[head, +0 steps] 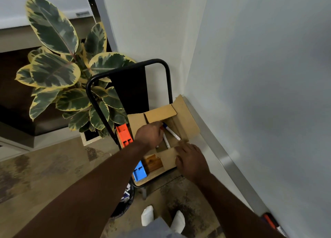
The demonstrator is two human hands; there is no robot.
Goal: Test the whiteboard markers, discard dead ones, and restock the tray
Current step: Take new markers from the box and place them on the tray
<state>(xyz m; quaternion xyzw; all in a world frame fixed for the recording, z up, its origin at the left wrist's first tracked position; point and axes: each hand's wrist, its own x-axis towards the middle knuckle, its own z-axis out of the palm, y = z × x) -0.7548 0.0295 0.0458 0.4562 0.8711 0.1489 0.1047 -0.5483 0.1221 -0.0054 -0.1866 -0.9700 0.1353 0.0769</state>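
The job looks to be at its restocking end, or at least at the fetching of fresh stock. An open cardboard box [186, 119] sits on the seat of a black-framed chair [167, 80] pushed up beside the whiteboard [268, 76], and several white markers [172, 133] lie loose inside it. The left grip [149, 134] reaches down into the box with its fingers curled over the near ends of those markers. Its back faces the camera, so I cannot tell whether it has hold of one. The right grip [191, 161] lies flat and relaxed on the near flap, holding nothing, apparently steadying the box. The long metal tray [223, 159] under the board shows bare along most of its visible length, with only a couple of pens [268, 221] at its near end, so most of the filling seems left to do. A dark bin [128, 193] under the chair has something in it, perhaps discards, though that is too dim to say. No marks show on the board, so how much testing is done cannot be judged.
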